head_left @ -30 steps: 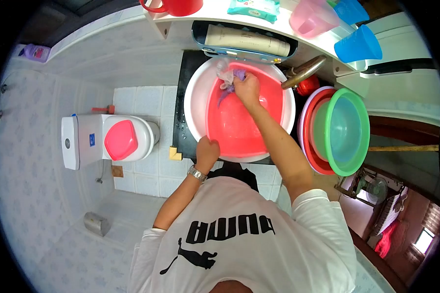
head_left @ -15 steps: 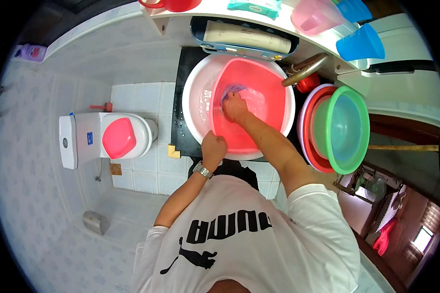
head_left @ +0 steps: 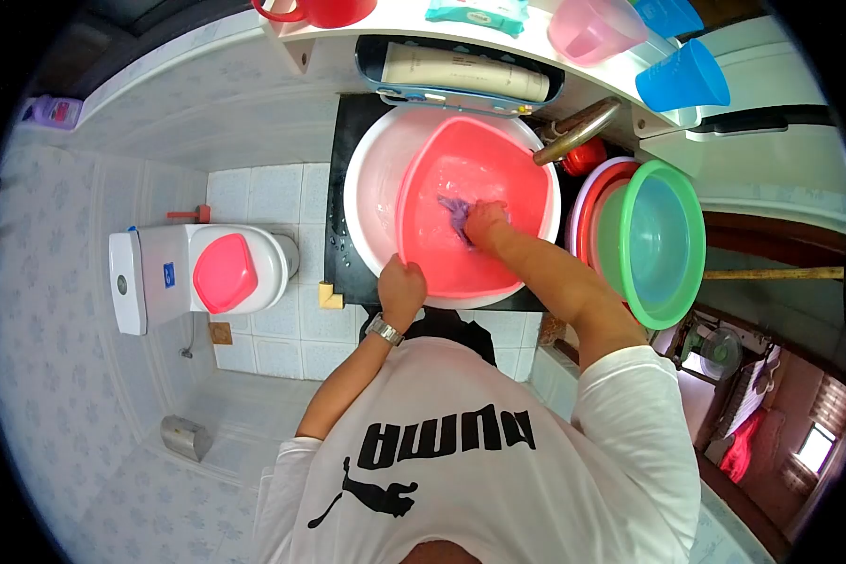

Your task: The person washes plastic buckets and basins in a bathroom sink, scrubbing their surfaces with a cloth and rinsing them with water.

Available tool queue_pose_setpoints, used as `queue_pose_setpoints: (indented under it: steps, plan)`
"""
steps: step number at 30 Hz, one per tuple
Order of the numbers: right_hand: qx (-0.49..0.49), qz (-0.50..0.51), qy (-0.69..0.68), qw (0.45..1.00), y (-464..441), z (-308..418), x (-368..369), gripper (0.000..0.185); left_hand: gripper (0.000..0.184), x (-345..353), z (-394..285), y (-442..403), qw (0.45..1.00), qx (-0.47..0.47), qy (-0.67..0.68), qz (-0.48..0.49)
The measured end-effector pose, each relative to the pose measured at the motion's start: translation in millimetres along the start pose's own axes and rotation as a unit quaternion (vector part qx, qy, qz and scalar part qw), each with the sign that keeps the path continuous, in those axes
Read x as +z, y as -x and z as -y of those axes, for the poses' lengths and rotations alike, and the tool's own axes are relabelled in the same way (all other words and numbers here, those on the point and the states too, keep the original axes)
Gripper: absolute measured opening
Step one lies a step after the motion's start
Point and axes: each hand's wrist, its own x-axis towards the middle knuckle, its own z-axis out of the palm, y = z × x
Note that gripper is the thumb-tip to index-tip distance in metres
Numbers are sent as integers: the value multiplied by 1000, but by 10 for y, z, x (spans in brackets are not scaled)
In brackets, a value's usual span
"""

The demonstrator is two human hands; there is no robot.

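A red plastic basin (head_left: 442,254) rests tilted inside the white round sink (head_left: 367,197). My left hand (head_left: 402,289), with a metal watch on the wrist, is closed on the basin's near left rim. Inside the basin my right hand (head_left: 487,224) presses a purple cloth (head_left: 457,212) against the bottom, its fingers gathered on the cloth. Part of the cloth is hidden under the hand. Above the basin's right side reaches the faucet (head_left: 578,132).
Nested basins, the outermost green (head_left: 696,244), stand right of the sink. A shelf (head_left: 536,47) above holds a blue cup (head_left: 684,79), a pink cup (head_left: 596,30) and a red mug (head_left: 329,9). The toilet (head_left: 277,273) is at the left.
My right hand and the purple cloth have moved from the basin's upper left down and right to its middle. My left hand has stayed on the rim.
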Motion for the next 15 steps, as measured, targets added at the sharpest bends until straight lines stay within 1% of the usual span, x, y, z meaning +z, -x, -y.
queue_pose_setpoints:
  steps: [2, 3, 5, 7, 9, 10, 12, 13, 14, 15]
  plan:
    - [120, -66, 26, 990, -48, -78, -55, 38, 22, -25, -44, 25, 1000, -6, -20, 7]
    - [118, -66, 26, 991, -116, -161, -31, 38, 22, -39, -27, 32, 1000, -8, -21, 7]
    - [115, -183, 49, 975, -273, -339, 92, 37, 22, -62, 13, 19, 999, -18, -41, 15]
    - [113, -183, 66, 974, -269, -300, 104, 35, 22, -65, 26, 27, 1000, -16, -22, 3]
    - [81, -120, 8, 989, -252, -178, 127, 33, 22, -80, 8, 8, 1000, -14, -3, -15]
    - [78, -122, 11, 989, -222, -94, 143, 33, 21, -78, -45, 15, 999, -13, -21, -20]
    - [-13, -78, -47, 996, -134, 85, 173, 33, 21, -72, -110, 7, 999, -12, -36, -30]
    - [-16, -79, -42, 996, -31, 183, 83, 33, 20, -65, -121, 6, 999, -8, -43, -30]
    - [-16, -49, -156, 986, 70, 289, -12, 33, 20, -65, -122, 18, 998, -4, -50, -29]
    - [-15, -18, -267, 963, 131, 339, -84, 34, 20, -60, -111, 28, 998, -8, -48, -32]
